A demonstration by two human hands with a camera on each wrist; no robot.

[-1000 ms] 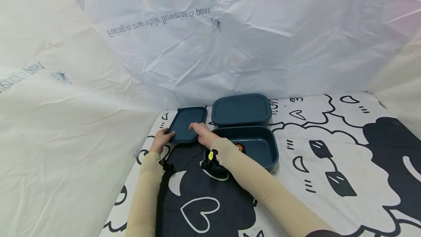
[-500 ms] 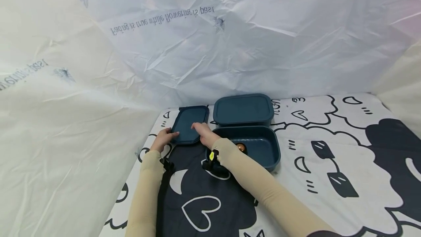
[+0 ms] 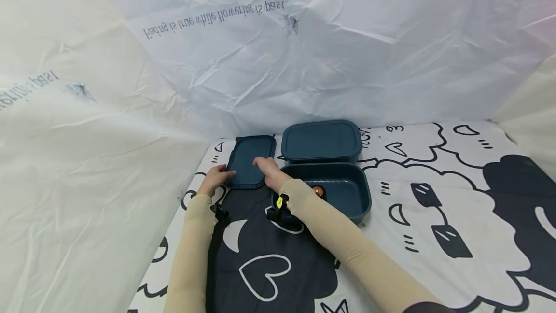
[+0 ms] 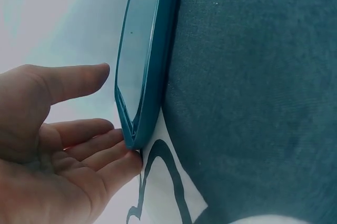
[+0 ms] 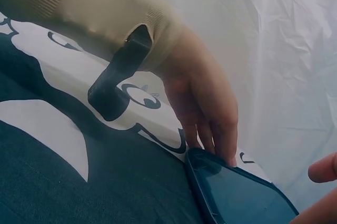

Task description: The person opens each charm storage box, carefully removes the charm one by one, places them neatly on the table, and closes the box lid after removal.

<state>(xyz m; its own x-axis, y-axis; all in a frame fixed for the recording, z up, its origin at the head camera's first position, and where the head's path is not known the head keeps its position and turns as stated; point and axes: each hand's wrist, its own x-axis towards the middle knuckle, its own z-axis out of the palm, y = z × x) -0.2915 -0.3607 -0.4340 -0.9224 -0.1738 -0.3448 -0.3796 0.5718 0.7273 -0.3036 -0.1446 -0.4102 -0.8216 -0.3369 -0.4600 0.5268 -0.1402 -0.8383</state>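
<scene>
Loose lid (image 3: 246,161) lies on the cloth (image 3: 386,235) between the left hand (image 3: 213,180), its thumb apart from the fingers, and the right hand (image 3: 272,174), whose grip I cannot tell, while far box (image 3: 321,141) is covered, near box (image 3: 368,196) uncovered.

This is looking like a small curtained-off work space; whether it is standing within a home, a studio or somewhere else, the views are not telling. Pale, creased sheeting (image 3: 343,69) is filling the upper half of the head view and running down its left side and far right edge, enclosing the spot. Flipped lettering (image 3: 213,20) and small flower prints (image 3: 290,24) are showing on it, rather like a shower curtain. Across the lower part, a black-and-white cartoon cloth (image 3: 434,158) is covering the surface. Household-looking blue boxes (image 3: 321,141) and a flat blue lid (image 3: 248,158) are lying around the centre.
</scene>
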